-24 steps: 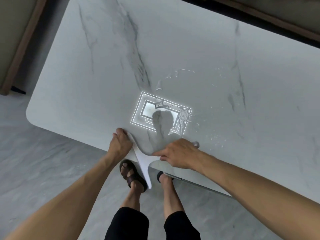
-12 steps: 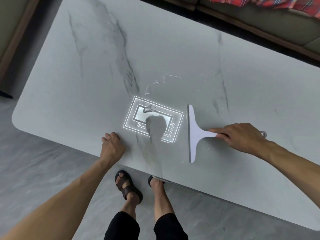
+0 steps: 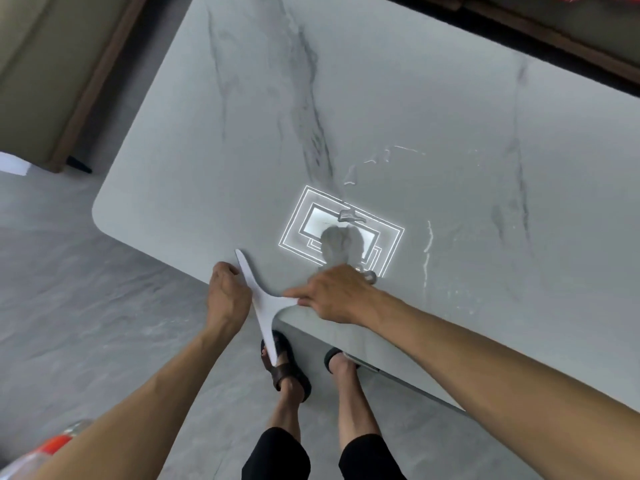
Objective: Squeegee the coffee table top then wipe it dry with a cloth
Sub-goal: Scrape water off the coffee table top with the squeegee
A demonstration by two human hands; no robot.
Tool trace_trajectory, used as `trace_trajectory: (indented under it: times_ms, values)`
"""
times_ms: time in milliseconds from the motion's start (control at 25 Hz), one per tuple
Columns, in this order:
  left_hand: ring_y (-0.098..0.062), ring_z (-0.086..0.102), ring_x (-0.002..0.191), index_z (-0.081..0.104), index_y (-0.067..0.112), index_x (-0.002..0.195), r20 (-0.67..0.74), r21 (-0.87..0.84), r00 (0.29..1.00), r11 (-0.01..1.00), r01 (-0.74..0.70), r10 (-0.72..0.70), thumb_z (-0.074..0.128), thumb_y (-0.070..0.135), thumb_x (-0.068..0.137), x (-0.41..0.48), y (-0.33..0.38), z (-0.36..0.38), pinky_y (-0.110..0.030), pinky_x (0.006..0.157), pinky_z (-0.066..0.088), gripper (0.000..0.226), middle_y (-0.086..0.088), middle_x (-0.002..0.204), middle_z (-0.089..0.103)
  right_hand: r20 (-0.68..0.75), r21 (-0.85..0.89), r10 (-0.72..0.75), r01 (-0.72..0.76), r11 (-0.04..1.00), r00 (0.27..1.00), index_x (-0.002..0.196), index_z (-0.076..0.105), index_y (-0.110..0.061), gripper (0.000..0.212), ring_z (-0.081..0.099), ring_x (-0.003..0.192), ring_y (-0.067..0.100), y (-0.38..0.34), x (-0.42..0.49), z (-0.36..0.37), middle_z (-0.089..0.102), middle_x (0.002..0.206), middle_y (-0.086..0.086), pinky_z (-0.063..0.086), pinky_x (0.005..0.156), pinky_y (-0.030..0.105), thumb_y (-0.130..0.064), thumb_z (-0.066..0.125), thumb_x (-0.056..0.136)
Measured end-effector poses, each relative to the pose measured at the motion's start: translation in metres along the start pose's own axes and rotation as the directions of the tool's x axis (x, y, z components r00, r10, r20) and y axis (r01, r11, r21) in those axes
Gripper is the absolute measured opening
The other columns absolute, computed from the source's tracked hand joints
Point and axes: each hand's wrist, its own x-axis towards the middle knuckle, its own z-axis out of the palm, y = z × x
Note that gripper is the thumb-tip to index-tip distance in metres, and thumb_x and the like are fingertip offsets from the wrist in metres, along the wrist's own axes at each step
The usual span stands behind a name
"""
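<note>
The right hand [image 3: 337,294] holds the white squeegee [image 3: 260,306] by its handle, fingers wrapped around it. The long blade sits at the near edge of the coffee table [image 3: 398,116], and half of it sticks out past the edge, above a foot in a brown sandal [image 3: 287,367]. The left hand [image 3: 227,296] rests on the table edge just beside the blade, fingers curled and holding nothing. Beyond the right hand's fingers, water streaks [image 3: 427,244] shine on the gray marble top. No cloth shows.
</note>
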Motion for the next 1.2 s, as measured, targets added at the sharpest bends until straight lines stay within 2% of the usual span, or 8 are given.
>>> trace_trajectory:
  times_ms: [200, 440, 600, 680, 760, 920, 1040, 1200]
  values:
    - [-0.029, 0.053, 0.085, 0.043, 0.012, 0.105, 0.072, 0.016, 0.996, 0.999, -0.044, 0.042, 0.043, -0.003, 0.08, 0.004, 0.001, 0.002, -0.031, 0.06, 0.039, 0.029, -0.008, 0.1, 0.053, -0.144, 0.077, 0.222, -0.213, 0.974, 0.964, 0.126, 0.05, -0.058, 0.033, 0.062, 0.105, 0.025, 0.062, -0.01, -0.022, 0.068, 0.119, -0.001, 0.035, 0.072, 0.034, -0.053, 0.038, 0.096]
    - [-0.023, 0.052, 0.086, 0.048, 0.012, 0.115, 0.148, 0.005, 0.974, 0.985, -0.172, 0.169, 0.055, 0.009, 0.085, -0.004, 0.062, 0.024, -0.028, 0.066, 0.037, 0.03, -0.003, 0.102, 0.053, -0.209, 0.085, 0.573, -0.569, 0.818, 0.792, 0.128, 0.046, -0.061, 0.035, 0.064, 0.103, 0.025, 0.172, -0.156, -0.04, 0.069, 0.119, -0.007, 0.044, 0.072, 0.033, -0.05, 0.032, 0.098]
    - [-0.027, 0.054, 0.09, 0.05, 0.008, 0.118, 0.155, -0.003, 0.954, 0.966, -0.259, 0.257, 0.057, 0.014, 0.088, -0.004, 0.099, 0.03, -0.03, 0.071, 0.039, 0.032, -0.009, 0.102, 0.058, -0.219, 0.087, 0.682, -0.682, 0.726, 0.698, 0.129, 0.046, -0.06, 0.036, 0.066, 0.097, 0.023, 0.189, -0.221, -0.045, 0.072, 0.111, -0.01, 0.04, 0.063, 0.031, -0.044, 0.033, 0.099]
    - [-0.031, 0.057, 0.093, 0.05, 0.008, 0.118, 0.145, -0.026, 0.959, 0.97, -0.241, 0.242, 0.055, 0.014, 0.088, 0.001, 0.11, 0.026, -0.032, 0.072, 0.04, 0.031, -0.011, 0.103, 0.06, -0.245, 0.086, 0.659, -0.661, 0.746, 0.711, 0.13, 0.045, -0.061, 0.037, 0.066, 0.097, 0.022, 0.178, -0.216, -0.054, 0.071, 0.112, -0.011, 0.042, 0.064, 0.031, -0.046, 0.032, 0.098]
    - [-0.031, 0.058, 0.089, 0.048, 0.01, 0.119, 0.116, -0.07, 0.979, 0.984, -0.162, 0.169, 0.052, 0.013, 0.088, 0.01, 0.114, 0.017, -0.033, 0.069, 0.042, 0.031, -0.011, 0.102, 0.059, -0.216, 0.114, 0.57, -0.559, 0.821, 0.793, 0.129, 0.041, -0.065, 0.038, 0.065, 0.105, 0.019, 0.151, -0.184, -0.064, 0.067, 0.122, -0.016, 0.042, 0.07, 0.03, -0.052, 0.029, 0.096]
    - [-0.032, 0.059, 0.09, 0.044, 0.011, 0.124, 0.038, -0.094, 0.999, 0.995, -0.029, 0.033, 0.049, 0.009, 0.086, 0.037, 0.103, -0.01, -0.035, 0.071, 0.047, 0.039, -0.014, 0.108, 0.06, 0.019, 0.103, 0.198, -0.199, 0.975, 0.98, 0.133, 0.04, -0.06, 0.038, 0.06, 0.112, 0.025, 0.068, -0.072, -0.052, 0.062, 0.129, -0.009, 0.046, 0.085, 0.037, -0.049, 0.036, 0.097]
    - [-0.036, 0.06, 0.097, 0.043, 0.012, 0.126, 0.035, -0.025, 0.999, 0.999, -0.03, 0.031, 0.046, 0.005, 0.083, 0.064, 0.09, -0.031, -0.038, 0.076, 0.048, 0.043, -0.016, 0.111, 0.061, 0.178, -0.015, -0.008, 0.01, 1.0, 0.984, 0.138, 0.041, -0.05, 0.039, 0.064, 0.096, 0.032, 0.02, 0.0, -0.04, 0.066, 0.114, 0.004, 0.047, 0.066, 0.04, -0.039, 0.031, 0.102]
    - [-0.033, 0.059, 0.085, 0.043, 0.011, 0.123, 0.115, 0.061, 0.988, 0.991, -0.115, 0.108, 0.047, 0.004, 0.084, 0.093, 0.096, -0.044, -0.033, 0.065, 0.042, 0.04, -0.016, 0.105, 0.062, 0.047, -0.009, 0.102, -0.101, 0.995, 0.994, 0.134, 0.046, -0.052, 0.037, 0.063, 0.106, 0.027, 0.058, 0.029, -0.07, 0.066, 0.122, 0.0, 0.036, 0.067, 0.032, -0.04, 0.038, 0.099]
